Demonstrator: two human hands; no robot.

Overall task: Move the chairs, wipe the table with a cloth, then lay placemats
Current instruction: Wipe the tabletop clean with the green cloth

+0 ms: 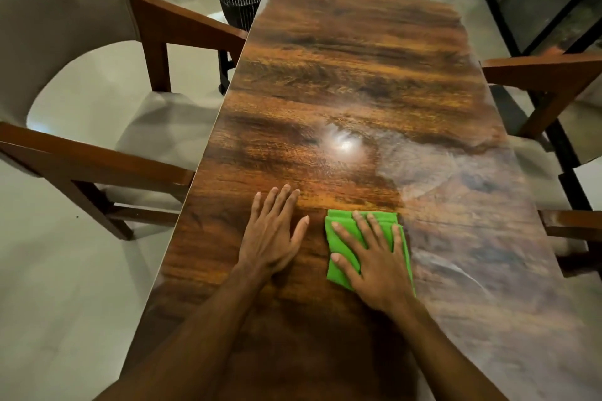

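Two bare arms [202,329] reach in from the bottom onto the table [342,75]. The left grip [272,238] lies flat on the bare wood. Its fingers are straight and a little spread, and it holds nothing. The right grip [374,257] lies flat on top of the cloth [338,231]. Its fingers are straight and spread wide, and they press the cloth down on the table. The two grips are just beside each other and do not touch.

A black basket [241,0] stands on the floor [65,303] by the far left corner of the table. Its sides are full of little slits. I cannot tell what is inside it.

The cloth is bright green and folded flat. It sits near the close end of the table, about halfway between the two long sides.

The table is long, brown and shiny. A bright spot of light shines in the middle. The right part looks cloudy with pale streaks, and the left part looks clearer.

A chair [97,156] with brown wooden arms and a pale seat stands at the left side, close against the table edge. Another chair [547,75] stands at the right side.
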